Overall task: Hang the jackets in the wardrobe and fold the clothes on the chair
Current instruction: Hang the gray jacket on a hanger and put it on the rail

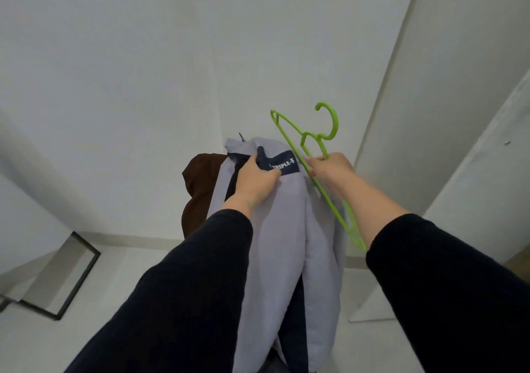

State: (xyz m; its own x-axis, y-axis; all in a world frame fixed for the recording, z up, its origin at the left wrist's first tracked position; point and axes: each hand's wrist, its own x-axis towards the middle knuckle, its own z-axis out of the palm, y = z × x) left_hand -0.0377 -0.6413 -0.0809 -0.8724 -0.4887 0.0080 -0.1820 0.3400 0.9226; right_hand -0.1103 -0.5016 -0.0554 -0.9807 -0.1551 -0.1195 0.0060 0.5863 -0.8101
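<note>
Left hand (255,182) clamped on grey jacket (286,229) collar; right hand (329,169) pinching green hanger (311,154) arm. Risk: single-handed jacket grip slipping, hanger snagging lining during insertion.

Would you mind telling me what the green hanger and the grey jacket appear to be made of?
Green hanger: likely moulded plastic, given its uniform bright colour and thin smooth bars. Grey jacket: soft matte woven fabric, possibly padded, since it hangs in puffy folds.
</note>
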